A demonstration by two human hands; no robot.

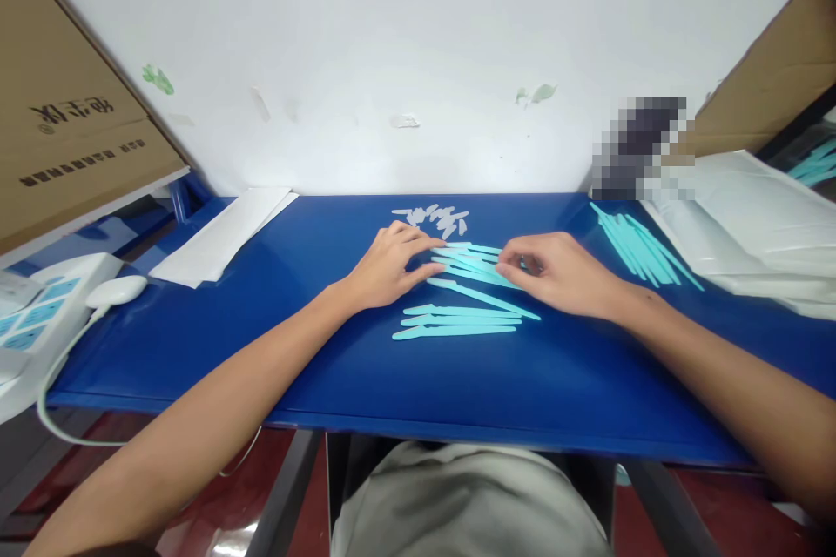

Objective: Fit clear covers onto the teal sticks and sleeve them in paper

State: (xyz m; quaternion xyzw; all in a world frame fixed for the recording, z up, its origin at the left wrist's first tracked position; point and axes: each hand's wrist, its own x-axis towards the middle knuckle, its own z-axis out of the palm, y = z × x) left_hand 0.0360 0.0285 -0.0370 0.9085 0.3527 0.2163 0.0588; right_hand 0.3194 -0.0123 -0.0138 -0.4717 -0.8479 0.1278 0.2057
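A loose pile of turquoise eyebrow razors (471, 261) lies on the blue table between my hands. My left hand (395, 265) has its thumb and index finger around the left ends of the pile. At the right ends, my right hand (555, 274) curls in, thumb and fingertips closed on the razors; its inner fingers are partly hidden. Nearer me, a single slanted razor (483, 298) and several roughly parallel razors (457, 332) rest flat. Behind my left hand are scattered small whitish pieces (450, 219), perhaps blade caps.
More turquoise razors (643, 252) lie at the right, beside white plastic bags (738, 226). White paper sheets (222, 239) are at the left. A white device with a cable (117, 291) stands at the far left, below a cardboard box (84, 104). A white wall (392, 61) backs the table.
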